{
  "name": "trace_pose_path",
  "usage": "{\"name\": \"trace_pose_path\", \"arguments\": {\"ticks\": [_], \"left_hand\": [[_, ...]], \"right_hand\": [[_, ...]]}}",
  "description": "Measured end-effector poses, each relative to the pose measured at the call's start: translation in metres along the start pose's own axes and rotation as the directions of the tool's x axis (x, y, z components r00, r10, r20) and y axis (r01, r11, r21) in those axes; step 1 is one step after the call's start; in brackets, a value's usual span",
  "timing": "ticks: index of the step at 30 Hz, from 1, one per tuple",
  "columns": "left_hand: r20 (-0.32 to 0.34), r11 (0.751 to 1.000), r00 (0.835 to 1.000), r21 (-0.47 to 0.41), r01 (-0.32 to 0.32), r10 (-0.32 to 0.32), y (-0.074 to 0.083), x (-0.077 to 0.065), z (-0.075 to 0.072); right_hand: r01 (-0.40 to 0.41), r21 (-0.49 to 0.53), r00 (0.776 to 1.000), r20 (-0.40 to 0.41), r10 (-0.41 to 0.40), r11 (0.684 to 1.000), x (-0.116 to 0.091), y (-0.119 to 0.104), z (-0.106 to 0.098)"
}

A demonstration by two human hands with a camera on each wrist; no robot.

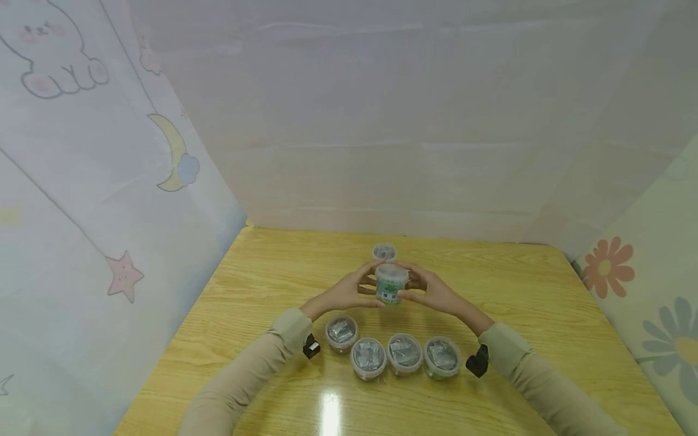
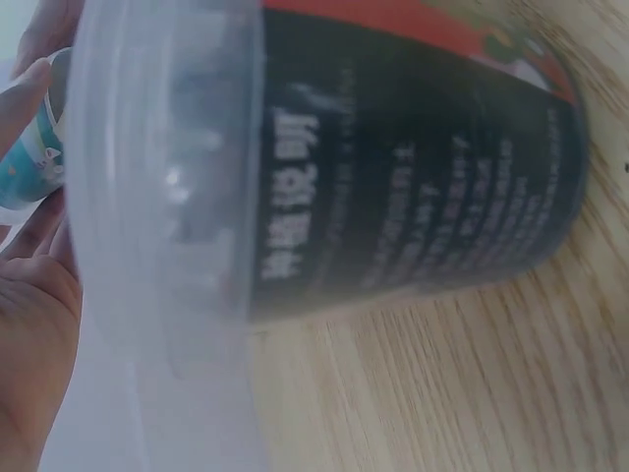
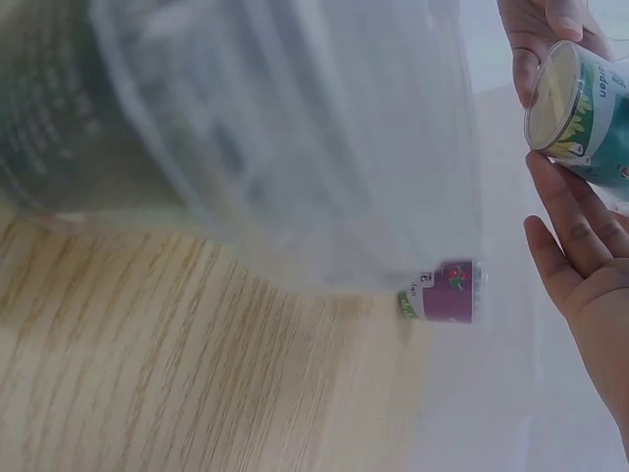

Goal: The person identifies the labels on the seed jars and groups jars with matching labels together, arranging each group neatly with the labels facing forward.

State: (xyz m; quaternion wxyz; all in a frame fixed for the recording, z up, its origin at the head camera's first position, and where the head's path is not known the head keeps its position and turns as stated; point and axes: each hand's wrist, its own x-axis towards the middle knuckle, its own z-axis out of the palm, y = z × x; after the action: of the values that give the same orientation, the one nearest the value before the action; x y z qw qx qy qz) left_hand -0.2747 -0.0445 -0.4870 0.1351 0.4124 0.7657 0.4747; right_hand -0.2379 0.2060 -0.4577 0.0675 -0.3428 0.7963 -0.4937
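Observation:
Between both hands is a small plastic tub (image 1: 390, 286) with a clear lid and a teal-green printed label, held up over the table. My left hand (image 1: 349, 292) grips its left side, thumb low and fingers spread behind. From the right, my right hand (image 1: 436, 293) pinches it, with the thumb on the label. In the right wrist view the tub (image 3: 601, 123) appears sideways, its pale base toward the camera, and fingertips (image 3: 546, 169) touch its edge. The left wrist view shows only part of this tub (image 2: 37, 167), behind a nearer one.
Nearer the body, four similar lidded tubs, one (image 1: 342, 333) at left and others (image 1: 368, 358) (image 1: 404, 353) (image 1: 443, 357) beside it, stand on the wooden table (image 1: 245, 363). Another tub (image 1: 384, 251), with a purple label, stands behind the hands. Printed sheets (image 1: 382, 121) enclose the table.

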Motion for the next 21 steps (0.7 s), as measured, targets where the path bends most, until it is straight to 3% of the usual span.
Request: {"name": "trace_pose_path", "arguments": {"ticks": [6, 16, 21], "left_hand": [[-0.021, 1.0, 1.0, -0.027, -0.004, 0.004, 0.003, 0.001, -0.001], [-0.049, 0.996, 0.999, -0.085, -0.007, 0.003, 0.005, 0.002, -0.001], [-0.051, 0.993, 0.999, -0.12, -0.005, -0.001, 0.004, 0.002, -0.001]], "right_hand": [[0.015, -0.002, 1.0, -0.005, -0.015, 1.0, 0.001, 0.02, -0.001], [0.029, 0.077, 0.999, 0.012, -0.03, 0.997, 0.0, 0.027, -0.001], [-0.011, 0.09, 1.0, 0.004, 0.011, 0.996, -0.001, 0.028, 0.001]]}}
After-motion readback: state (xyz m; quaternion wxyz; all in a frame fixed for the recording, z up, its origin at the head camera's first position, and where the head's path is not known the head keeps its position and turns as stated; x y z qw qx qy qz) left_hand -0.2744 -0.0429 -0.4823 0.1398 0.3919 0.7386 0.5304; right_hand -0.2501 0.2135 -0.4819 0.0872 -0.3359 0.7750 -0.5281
